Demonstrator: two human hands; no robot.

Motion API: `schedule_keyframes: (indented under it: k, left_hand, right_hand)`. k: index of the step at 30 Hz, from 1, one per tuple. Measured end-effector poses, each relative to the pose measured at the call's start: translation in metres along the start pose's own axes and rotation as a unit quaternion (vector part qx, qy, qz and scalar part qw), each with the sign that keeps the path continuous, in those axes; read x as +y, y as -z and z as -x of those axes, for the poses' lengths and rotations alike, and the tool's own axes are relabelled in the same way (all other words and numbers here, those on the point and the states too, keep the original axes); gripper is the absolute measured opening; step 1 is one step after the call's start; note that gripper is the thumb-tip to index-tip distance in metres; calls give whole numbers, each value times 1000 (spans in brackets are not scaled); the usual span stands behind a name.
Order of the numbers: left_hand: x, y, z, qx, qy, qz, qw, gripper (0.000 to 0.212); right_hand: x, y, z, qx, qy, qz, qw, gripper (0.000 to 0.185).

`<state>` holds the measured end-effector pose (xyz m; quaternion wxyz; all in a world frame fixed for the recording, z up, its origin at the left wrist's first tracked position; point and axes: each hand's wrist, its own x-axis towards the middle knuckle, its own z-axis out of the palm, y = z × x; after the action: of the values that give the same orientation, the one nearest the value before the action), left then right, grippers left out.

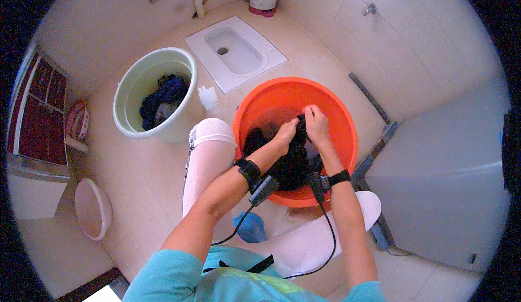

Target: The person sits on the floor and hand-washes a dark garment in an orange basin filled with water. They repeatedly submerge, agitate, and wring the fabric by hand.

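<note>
Before me on the floor stands an orange plastic basin (292, 86) with dark wet clothing (285, 172) in it. Some water seems to lie around the cloth. My left hand (288, 133) pinches a black piece of the clothing near the basin's middle. Just to its right, my right hand (316, 124) grips the same black piece, which hangs down into the basin. The two hands are close together, above the heap. How far the cloth reaches below is hidden by its dark colour.
A pale green tub (126, 119) with dark clothes stands at the left. Behind the basin is a squat toilet (264, 64) set in the floor. A grey panel (439, 188) rises at the right. Cables run from my wrist straps (249, 171). A pink basin (93, 208) leans on the left wall.
</note>
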<state>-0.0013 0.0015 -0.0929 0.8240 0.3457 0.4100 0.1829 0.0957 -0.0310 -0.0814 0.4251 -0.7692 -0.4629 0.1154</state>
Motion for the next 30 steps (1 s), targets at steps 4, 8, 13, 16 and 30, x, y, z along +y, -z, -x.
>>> schedule_keyframes:
  k: [4,8,13,16,30]
  left_hand:
    - [-3,12,-12,-79,-19,127,989,22]
    - [-18,17,-22,-108,-40,161,980,21]
    - [-11,6,-7,-64,-29,-25,997,24]
    - [-13,10,-20,-44,-53,-116,991,31]
    - [17,9,-20,-102,-182,-318,925,67]
  right_hand:
    - [-39,7,22,-41,178,12,983,17]
    - [-54,0,38,-28,178,81,980,20]
    - [-32,-4,20,-12,78,119,990,28]
    - [-17,-4,8,4,-5,113,994,35]
    - [43,60,0,-228,-114,181,950,47]
